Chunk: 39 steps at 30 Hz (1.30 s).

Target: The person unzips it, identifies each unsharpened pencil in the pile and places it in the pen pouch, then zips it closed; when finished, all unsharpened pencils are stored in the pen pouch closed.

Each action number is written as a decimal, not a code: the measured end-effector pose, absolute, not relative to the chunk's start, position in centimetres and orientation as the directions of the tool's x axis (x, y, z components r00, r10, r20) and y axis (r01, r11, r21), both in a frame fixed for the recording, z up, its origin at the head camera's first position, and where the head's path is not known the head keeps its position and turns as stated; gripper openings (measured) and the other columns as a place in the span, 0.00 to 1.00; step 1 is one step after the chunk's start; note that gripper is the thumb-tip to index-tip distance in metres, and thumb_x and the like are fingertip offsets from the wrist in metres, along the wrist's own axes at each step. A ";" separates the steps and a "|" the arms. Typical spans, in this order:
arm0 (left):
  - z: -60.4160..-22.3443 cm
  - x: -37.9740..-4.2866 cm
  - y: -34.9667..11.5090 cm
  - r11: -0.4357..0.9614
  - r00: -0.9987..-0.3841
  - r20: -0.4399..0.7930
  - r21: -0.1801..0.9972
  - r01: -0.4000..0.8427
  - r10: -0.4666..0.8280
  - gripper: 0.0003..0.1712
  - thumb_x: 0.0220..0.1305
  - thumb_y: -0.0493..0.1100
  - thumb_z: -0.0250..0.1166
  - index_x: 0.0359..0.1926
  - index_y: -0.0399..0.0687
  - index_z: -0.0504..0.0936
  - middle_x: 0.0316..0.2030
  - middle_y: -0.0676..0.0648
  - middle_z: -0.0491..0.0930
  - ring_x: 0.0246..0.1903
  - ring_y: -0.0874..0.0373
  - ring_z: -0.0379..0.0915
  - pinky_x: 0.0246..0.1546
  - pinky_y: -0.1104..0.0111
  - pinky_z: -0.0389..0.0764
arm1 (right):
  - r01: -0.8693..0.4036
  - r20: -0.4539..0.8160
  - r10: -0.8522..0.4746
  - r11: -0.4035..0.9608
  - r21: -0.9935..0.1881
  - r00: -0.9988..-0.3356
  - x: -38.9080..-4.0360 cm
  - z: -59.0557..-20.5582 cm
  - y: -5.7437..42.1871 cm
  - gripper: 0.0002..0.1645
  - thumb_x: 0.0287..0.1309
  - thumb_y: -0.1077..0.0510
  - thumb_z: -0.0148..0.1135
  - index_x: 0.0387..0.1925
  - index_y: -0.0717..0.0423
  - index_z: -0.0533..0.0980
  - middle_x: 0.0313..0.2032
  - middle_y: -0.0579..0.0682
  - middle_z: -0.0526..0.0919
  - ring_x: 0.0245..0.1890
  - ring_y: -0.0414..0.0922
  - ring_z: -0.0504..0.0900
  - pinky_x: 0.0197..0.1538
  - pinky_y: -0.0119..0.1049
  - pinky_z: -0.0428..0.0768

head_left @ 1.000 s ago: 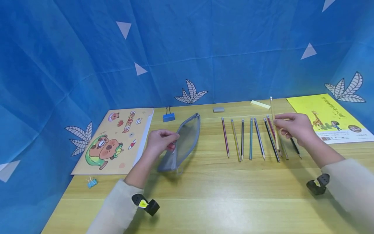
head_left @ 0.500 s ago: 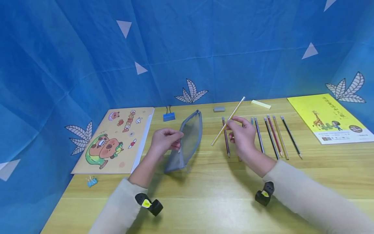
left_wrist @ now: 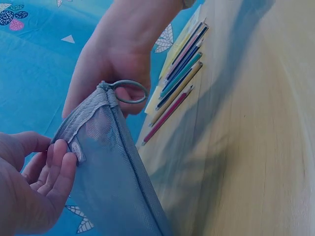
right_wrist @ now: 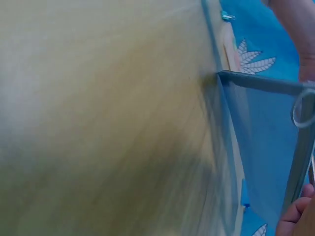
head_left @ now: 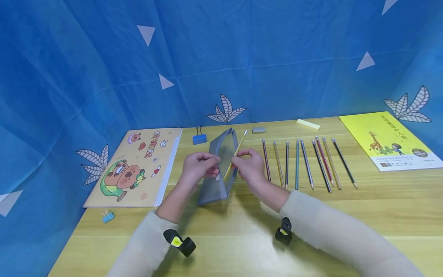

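Note:
My left hand (head_left: 198, 167) pinches one edge of a grey mesh zip pouch (head_left: 212, 194), holding it up on its side with its mouth parted. Between thumb and fingers of my right hand (head_left: 252, 167) is a yellow pencil (head_left: 241, 141). Its eraser end points up and away, while the lower end reaches into the pouch's mouth. In the left wrist view, the pouch (left_wrist: 118, 182) hides most of the right fingers, and a ring-shaped pull (left_wrist: 132, 92) hangs at its corner. The right wrist view has my right fingers (right_wrist: 293, 216) right at the pouch's rim.
Several pencils (head_left: 297, 165) lie in a row right of the pouch. Behind them are a grey eraser (head_left: 258, 130) and a pale yellow stick (head_left: 308, 124). A capybara folder (head_left: 135, 169) and two binder clips (head_left: 199, 138) lie left; a yellow booklet (head_left: 391, 140) lies far right.
The right hand has lifted the yellow pencil from the right end of the row and carried it left to the pouch's mouth. The left hand and pouch have shifted slightly right.

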<state>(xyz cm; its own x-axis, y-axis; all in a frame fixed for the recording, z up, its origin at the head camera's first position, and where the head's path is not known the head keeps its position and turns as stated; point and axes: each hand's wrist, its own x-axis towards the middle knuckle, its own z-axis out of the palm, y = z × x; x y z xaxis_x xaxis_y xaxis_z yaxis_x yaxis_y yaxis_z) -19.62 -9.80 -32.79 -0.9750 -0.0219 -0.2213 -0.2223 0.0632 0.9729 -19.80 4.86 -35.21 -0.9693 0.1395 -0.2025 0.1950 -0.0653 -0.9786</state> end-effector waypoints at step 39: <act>-35.0 -20.4 -11.2 -0.030 -0.984 -0.173 0.985 -0.172 -0.041 0.10 0.47 0.37 0.65 0.32 0.37 0.77 0.21 0.42 0.78 0.18 0.56 0.76 0.21 0.66 0.80 | 0.177 -0.012 0.373 0.410 -0.895 -0.928 -22.4 -39.6 30.9 0.42 0.43 0.36 0.57 0.53 0.63 0.67 0.18 0.45 0.80 0.14 0.45 0.78 0.09 0.38 0.73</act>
<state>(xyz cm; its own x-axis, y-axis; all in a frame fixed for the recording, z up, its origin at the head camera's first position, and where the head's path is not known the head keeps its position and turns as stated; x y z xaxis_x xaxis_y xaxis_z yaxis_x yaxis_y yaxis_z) -20.38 -11.22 -35.00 -0.9840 -0.0408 -0.1734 -0.1722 -0.0296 0.9846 -22.35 30.92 -39.55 -0.9276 0.3733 -0.0122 0.1766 0.4096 -0.8950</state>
